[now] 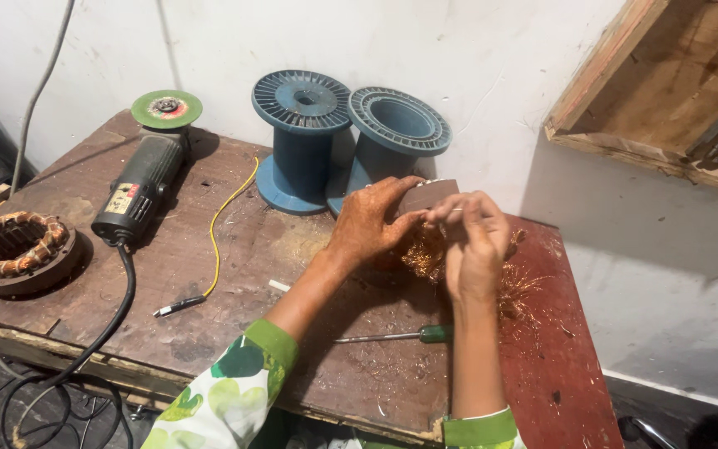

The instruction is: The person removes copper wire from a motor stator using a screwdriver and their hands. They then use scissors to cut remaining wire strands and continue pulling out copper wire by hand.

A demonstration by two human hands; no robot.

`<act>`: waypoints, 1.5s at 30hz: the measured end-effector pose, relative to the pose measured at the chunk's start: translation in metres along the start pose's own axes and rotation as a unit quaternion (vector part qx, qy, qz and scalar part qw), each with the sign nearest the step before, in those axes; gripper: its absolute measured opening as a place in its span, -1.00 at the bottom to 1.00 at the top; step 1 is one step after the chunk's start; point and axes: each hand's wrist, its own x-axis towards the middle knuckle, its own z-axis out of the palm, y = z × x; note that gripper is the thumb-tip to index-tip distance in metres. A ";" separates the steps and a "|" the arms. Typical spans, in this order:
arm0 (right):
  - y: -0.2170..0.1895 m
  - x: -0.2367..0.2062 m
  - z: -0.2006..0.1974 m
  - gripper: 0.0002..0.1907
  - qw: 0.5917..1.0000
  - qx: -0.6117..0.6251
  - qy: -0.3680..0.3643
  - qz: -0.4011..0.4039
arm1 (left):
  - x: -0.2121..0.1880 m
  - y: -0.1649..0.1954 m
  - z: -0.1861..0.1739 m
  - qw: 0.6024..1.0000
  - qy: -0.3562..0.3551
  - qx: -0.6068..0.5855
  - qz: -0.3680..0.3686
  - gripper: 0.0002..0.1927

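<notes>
Head view: we hold small brown flat piece [427, 196] between both hands, above tangle of copper wire [425, 254] on desk [234, 249]. Left hand [369, 223] grips piece's near edge; right hand [475, 241] pinches its right side, fingertips closed on it (a thin strand may be there too, cannot tell). Step in hand, we judge: working piece or wire by fingertips. Next move calls for steady pinch, fine control. Green-handled screwdriver [392, 336] lies near, below wrists.

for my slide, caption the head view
Both hands, left hand and right hand, hold a brown piece above copper wire.
</notes>
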 end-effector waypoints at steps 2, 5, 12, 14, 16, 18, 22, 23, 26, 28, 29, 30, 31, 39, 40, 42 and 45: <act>0.001 0.001 0.004 -0.65 0.999 0.047 0.011 0.022 | 0.001 -0.004 0.003 1.000 0.006 0.003 -0.004 -0.48; 0.001 -0.006 0.010 -0.64 0.995 0.093 0.037 0.027 | 0.007 -0.009 0.007 0.999 0.011 -0.011 -0.034 -0.51; -0.002 -0.034 0.022 -0.61 0.995 0.090 0.043 -0.001 | 0.006 -0.007 -0.003 0.999 0.016 -0.023 0.017 -0.55; -0.003 -0.036 0.023 -0.63 0.993 0.111 0.033 -0.004 | 0.007 -0.009 -0.008 0.998 0.014 -0.041 0.037 -0.55; -0.001 -0.037 0.024 -0.64 0.992 0.119 0.036 -0.007 | 0.009 -0.010 -0.011 0.997 0.008 -0.056 0.048 -0.54; 0.003 -0.038 0.025 -0.64 0.993 0.107 0.044 -0.018 | 0.013 -0.014 -0.013 0.997 0.006 -0.063 0.054 -0.53; 0.015 -0.041 0.022 -0.65 0.995 0.085 0.052 -0.027 | 0.014 -0.018 -0.014 0.996 -0.010 -0.085 0.016 -0.49; 0.017 -0.042 0.019 -0.68 0.993 0.089 0.066 -0.035 | 0.014 -0.018 -0.013 0.996 -0.018 -0.091 0.010 -0.48; 0.012 -0.046 0.005 -0.84 0.988 0.052 0.131 -0.070 | 0.010 -0.017 -0.010 0.993 -0.025 -0.110 -0.033 -0.47; -0.001 -0.050 -0.007 -0.77 0.973 -0.035 0.191 -0.126 | 0.008 -0.016 -0.008 0.993 -0.019 -0.112 -0.043 -0.46; -0.008 -0.054 -0.011 -0.77 0.966 -0.134 0.182 -0.123 | 0.008 -0.016 -0.007 0.993 -0.017 -0.109 -0.043 -0.46; -0.017 -0.060 -0.015 -0.76 0.950 -0.233 0.172 -0.119 | 0.007 -0.015 -0.006 0.993 -0.015 -0.107 -0.042 -0.46; -0.024 -0.062 -0.016 -0.74 0.923 -0.329 0.160 -0.114 | 0.009 -0.015 -0.005 0.991 -0.023 -0.118 -0.058 -0.46; -0.023 -0.034 0.010 -0.69 0.832 -0.523 0.055 0.179 | -0.002 0.033 -0.007 0.973 0.142 0.162 -0.088 -0.41; -0.021 -0.033 0.012 -0.71 0.827 -0.511 0.078 0.221 | -0.010 0.045 -0.008 0.975 0.106 0.124 -0.150 -0.45; -0.017 -0.031 0.014 -0.74 0.833 -0.537 0.053 0.126 | -0.018 0.064 -0.009 0.963 0.036 0.044 -0.263 -0.52; -0.018 -0.034 0.010 -0.76 0.818 -0.571 0.023 0.063 | -0.011 0.074 -0.011 0.938 -0.041 0.036 -0.342 -0.54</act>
